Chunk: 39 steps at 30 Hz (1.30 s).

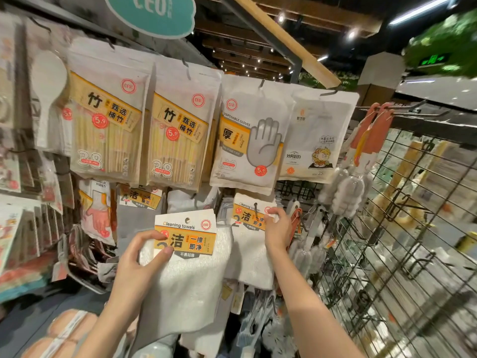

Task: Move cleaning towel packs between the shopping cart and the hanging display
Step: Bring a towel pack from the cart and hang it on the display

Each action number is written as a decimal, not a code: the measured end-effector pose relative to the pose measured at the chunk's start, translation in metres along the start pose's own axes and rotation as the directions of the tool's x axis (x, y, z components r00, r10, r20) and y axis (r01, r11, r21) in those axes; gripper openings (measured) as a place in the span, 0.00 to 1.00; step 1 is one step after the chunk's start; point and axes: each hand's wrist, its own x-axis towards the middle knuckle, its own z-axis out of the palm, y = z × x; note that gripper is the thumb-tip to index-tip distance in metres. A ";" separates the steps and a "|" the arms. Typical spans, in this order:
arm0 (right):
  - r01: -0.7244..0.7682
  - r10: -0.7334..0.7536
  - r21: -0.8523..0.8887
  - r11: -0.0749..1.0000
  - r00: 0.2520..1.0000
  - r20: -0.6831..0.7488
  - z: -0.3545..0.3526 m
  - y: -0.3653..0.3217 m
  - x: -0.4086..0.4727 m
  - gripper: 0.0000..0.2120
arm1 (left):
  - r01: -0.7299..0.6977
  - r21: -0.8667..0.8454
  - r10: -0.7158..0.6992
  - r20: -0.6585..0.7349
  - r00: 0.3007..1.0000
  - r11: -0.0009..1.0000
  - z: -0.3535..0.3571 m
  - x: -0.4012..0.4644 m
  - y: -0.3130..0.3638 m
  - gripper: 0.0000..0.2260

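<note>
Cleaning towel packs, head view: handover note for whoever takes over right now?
Left hand: pinches the orange-and-white header card of a white cleaning towel pack, held free in front of the display.
Right hand: fingers grip the header card of a second white towel pack, which hangs on a black hook in the lower row.
Done: cannot tell from this view.
Left: hang or remove these packs; the cart is not identifiable here.

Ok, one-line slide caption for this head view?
Left hand holds a cleaning towel pack by its label while the right hand pinches another pack hanging on the display hook.
</note>
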 end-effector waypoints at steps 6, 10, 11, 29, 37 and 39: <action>0.022 -0.034 0.069 0.997 0.982 0.188 -0.024 0.007 -0.013 0.08 | -0.042 -0.002 0.042 -0.039 0.998 0.999 0.017 -0.016 0.006 0.16; 0.071 -0.090 0.070 0.995 0.937 0.336 -0.049 -0.001 -0.033 0.02 | -0.050 -0.046 0.048 -0.053 0.997 0.998 0.035 -0.028 0.009 0.23; 0.049 -0.100 0.132 0.990 0.904 0.416 -0.054 -0.006 -0.040 0.01 | -0.040 -0.064 0.037 -0.051 0.998 0.997 0.040 -0.030 0.008 0.26; 0.134 -0.301 0.337 0.932 0.805 0.512 -0.101 0.013 -0.085 0.22 | -0.029 0.009 0.030 -0.078 0.997 1.000 0.096 -0.067 0.011 0.22; 0.039 -0.253 0.392 0.919 0.821 0.511 -0.096 0.012 -0.079 0.24 | -0.001 -0.123 -0.008 -0.079 0.997 0.992 0.090 -0.054 0.005 0.07; 0.044 -0.240 0.388 0.920 0.848 0.473 -0.092 0.011 -0.072 0.23 | -0.015 -0.106 0.004 -0.106 0.994 0.994 0.086 -0.046 0.004 0.06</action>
